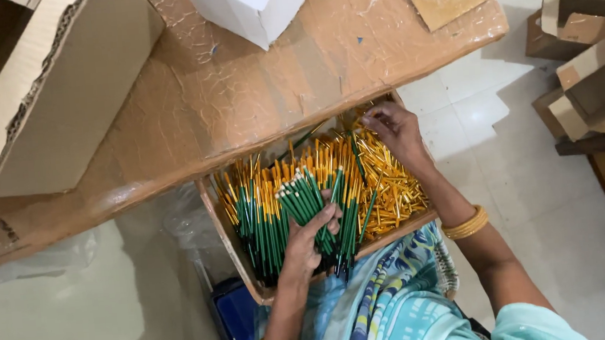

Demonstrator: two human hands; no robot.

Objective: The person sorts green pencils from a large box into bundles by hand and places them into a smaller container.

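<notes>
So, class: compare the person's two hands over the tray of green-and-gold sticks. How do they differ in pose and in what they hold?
The left hand is closed around a bundle of green sticks; the right hand only picks with its fingertips at the loose gold pieces.
The left hand sits at the tray's near side, the right hand reaches to its far corner.
Both wrists wear gold bangles.

2 hands [308, 239], 1 tray [229, 236] of uncountable green-gold pens [270, 216], 1 white box [251, 3], 3 bangle stacks [465, 223].
</notes>
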